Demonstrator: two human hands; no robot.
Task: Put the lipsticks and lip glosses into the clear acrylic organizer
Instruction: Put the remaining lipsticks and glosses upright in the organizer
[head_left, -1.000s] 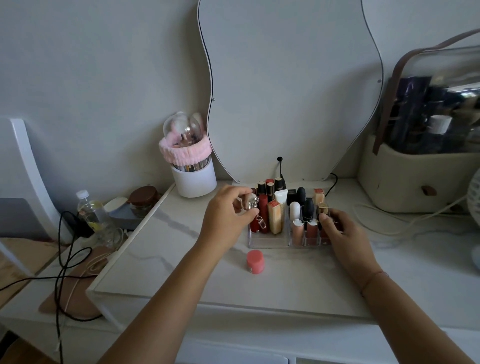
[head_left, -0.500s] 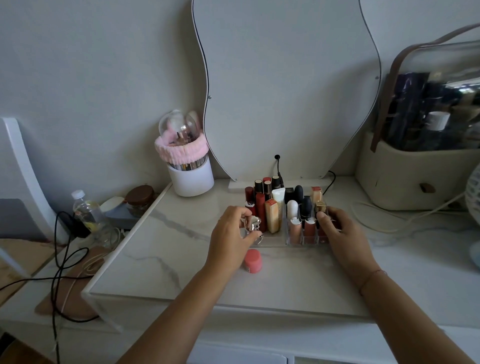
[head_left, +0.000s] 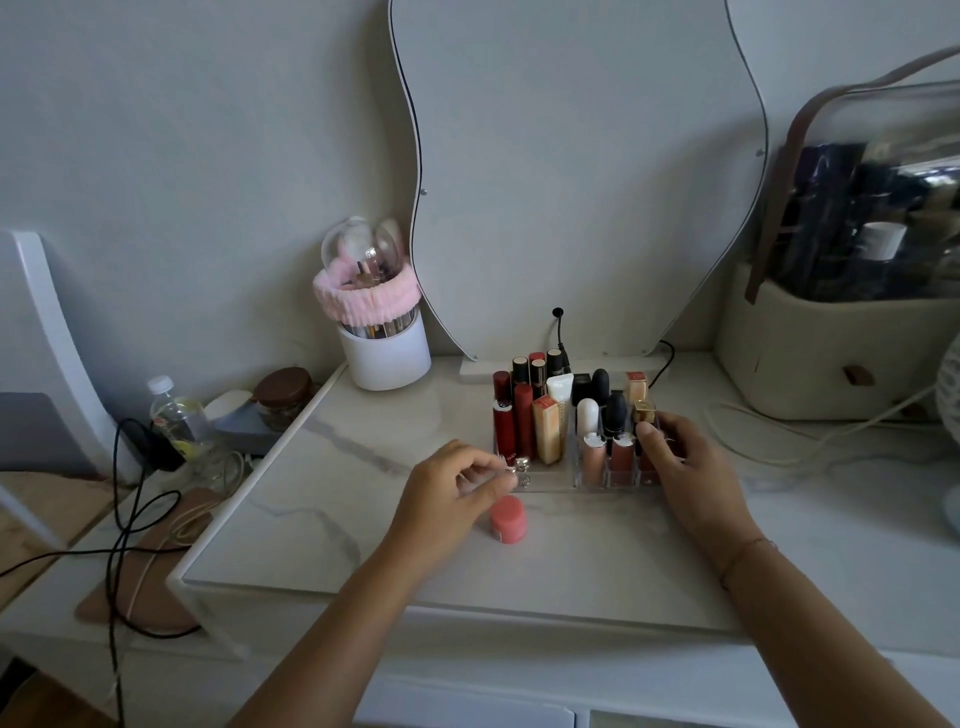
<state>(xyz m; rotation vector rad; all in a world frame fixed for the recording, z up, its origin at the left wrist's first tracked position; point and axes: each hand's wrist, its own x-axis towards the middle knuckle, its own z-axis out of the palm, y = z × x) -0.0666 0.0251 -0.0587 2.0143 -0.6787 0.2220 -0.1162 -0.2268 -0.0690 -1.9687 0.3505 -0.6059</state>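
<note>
The clear acrylic organizer (head_left: 550, 482) stands on the marble top before the mirror, holding several upright lipsticks and glosses in red, gold, black and nude. My left hand (head_left: 447, 493) pinches a small silver-capped lip item (head_left: 521, 470) down at the organizer's front-left compartment. My right hand (head_left: 685, 467) grips the organizer's right end, thumb against the front-right slot. A round coral pot (head_left: 508, 518) sits on the table just in front of the organizer, beside my left hand.
A wavy mirror (head_left: 571, 182) leans on the wall behind. A white brush cup with a pink headband (head_left: 382, 332) stands at the back left, a beige cosmetic case (head_left: 841, 338) at the right. Cables, a bottle (head_left: 176, 415) and a jar lie on the lower left shelf.
My left hand has carried the silver-capped item from above the back rows down and forward to the organizer's front-left compartment. My right hand has stayed on the organizer.
</note>
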